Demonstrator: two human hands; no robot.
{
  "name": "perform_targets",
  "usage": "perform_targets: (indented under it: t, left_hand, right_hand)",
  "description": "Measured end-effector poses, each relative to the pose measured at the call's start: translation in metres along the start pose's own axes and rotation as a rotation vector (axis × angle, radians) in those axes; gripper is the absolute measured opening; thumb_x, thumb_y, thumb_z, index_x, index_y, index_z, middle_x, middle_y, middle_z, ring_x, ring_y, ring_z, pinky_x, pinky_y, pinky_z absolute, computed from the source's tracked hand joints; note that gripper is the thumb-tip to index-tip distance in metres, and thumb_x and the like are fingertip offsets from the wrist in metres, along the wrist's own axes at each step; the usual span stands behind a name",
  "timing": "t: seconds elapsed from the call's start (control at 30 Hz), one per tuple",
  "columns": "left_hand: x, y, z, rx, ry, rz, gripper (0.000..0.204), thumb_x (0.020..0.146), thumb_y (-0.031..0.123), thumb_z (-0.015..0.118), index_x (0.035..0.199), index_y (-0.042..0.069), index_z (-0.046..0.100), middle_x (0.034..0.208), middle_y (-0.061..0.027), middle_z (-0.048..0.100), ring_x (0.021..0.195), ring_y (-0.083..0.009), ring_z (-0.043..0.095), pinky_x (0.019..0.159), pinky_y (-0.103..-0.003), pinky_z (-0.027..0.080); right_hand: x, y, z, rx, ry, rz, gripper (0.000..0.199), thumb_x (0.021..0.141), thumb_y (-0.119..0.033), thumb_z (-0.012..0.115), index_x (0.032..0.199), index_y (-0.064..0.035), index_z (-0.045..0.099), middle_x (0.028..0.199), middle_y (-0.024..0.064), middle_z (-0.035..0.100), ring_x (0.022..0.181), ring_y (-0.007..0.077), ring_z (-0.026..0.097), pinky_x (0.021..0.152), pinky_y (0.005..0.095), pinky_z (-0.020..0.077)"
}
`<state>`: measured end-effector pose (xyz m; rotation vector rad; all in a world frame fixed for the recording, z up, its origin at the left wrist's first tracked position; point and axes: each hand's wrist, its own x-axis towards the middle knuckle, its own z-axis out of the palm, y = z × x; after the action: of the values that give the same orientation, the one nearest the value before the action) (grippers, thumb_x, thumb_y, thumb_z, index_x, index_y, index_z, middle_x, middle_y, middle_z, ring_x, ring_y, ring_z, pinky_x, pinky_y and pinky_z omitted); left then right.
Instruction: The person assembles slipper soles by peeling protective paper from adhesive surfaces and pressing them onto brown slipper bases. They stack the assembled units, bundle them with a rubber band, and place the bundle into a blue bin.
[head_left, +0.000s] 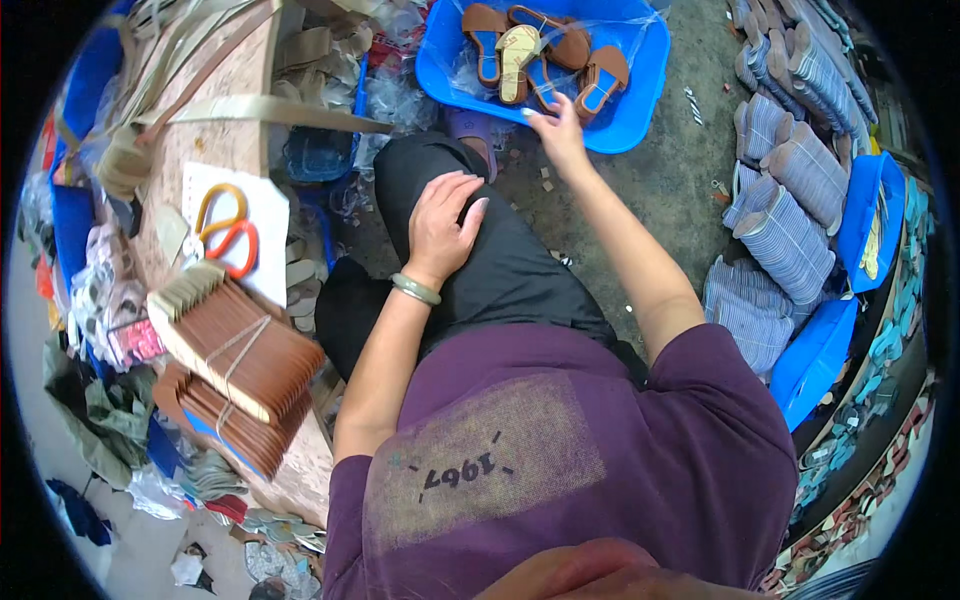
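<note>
My right hand reaches over the near rim of a blue plastic bin. Its fingers are apart, with nothing visible between them. Close to the fingertips, inside the bin, lie several brown slide sandals on clear plastic film. One sandal among them shows a pale yellow insole. My left hand, with a bangle on the wrist, rests on my dark-trousered knee, fingers stretched out and holding nothing.
On the wooden bench at left lie scissors on white paper and string-tied bundles of brown soles. Stacks of striped shoe parts line the right side, beside blue bins. A strap juts off the bench.
</note>
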<state>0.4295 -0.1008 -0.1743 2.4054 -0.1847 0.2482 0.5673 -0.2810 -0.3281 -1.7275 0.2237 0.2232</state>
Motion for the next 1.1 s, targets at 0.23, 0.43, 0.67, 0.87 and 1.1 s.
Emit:
perform_targets:
  t: [0.23,0.43,0.67,0.87,1.1]
  left_hand:
    - [0.03,0.005,0.013,-0.007,-0.087,-0.134,0.02,0.078,0.007,0.067,0.097,0.005,0.068,0.097,-0.0086,0.068,0.096,-0.0266,0.063,0.084,-0.036,0.047]
    - [0.063,-0.004,0.016,-0.026,-0.182,-0.192,0.021,0.073,0.005,0.069,0.094,0.005,0.069,0.093,-0.0089,0.068,0.092,-0.0268,0.065,0.08,-0.035,0.048]
    - [0.092,-0.027,0.017,-0.043,-0.206,-0.272,0.021,0.072,0.006,0.069,0.093,0.006,0.07,0.092,-0.0079,0.069,0.09,-0.0256,0.065,0.078,-0.035,0.048]
    - [0.098,-0.037,0.014,-0.062,-0.19,-0.287,0.023,0.072,0.004,0.068,0.095,0.006,0.07,0.093,-0.0082,0.069,0.091,-0.0265,0.065,0.079,-0.035,0.048]
    - [0.098,-0.038,0.01,-0.026,-0.163,-0.277,0.021,0.073,0.006,0.07,0.094,0.007,0.07,0.092,-0.0067,0.069,0.09,-0.0245,0.065,0.079,-0.034,0.049]
  right_hand:
    - [0.105,0.136,-0.044,-0.522,0.324,0.381,0.11,0.063,-0.042,0.085,0.143,0.0026,0.025,0.136,0.029,0.042,0.127,0.0412,0.042,0.105,0.0438,0.0389]
    - [0.171,0.196,-0.034,-0.563,0.349,0.629,0.124,0.061,-0.046,0.085,0.149,-0.0016,0.01,0.147,0.0339,0.024,0.136,0.0442,0.031,0.109,0.047,0.0347]
    - [0.211,0.198,-0.038,-0.677,0.312,0.831,0.131,0.058,-0.042,0.088,0.151,-0.0096,0.002,0.147,0.0307,0.027,0.13,0.0413,0.042,0.106,0.0434,0.0407]
    - [0.193,0.208,-0.078,0.106,0.235,0.648,0.118,0.06,-0.012,0.085,0.151,-0.0086,0.01,0.124,0.0201,0.054,0.103,0.0325,0.061,0.082,0.0408,0.0535]
    - [0.189,0.257,-0.137,-0.148,0.182,0.425,0.1,0.065,-0.012,0.084,0.146,-0.0049,0.025,0.125,0.0167,0.055,0.102,0.0273,0.062,0.082,0.0382,0.053]
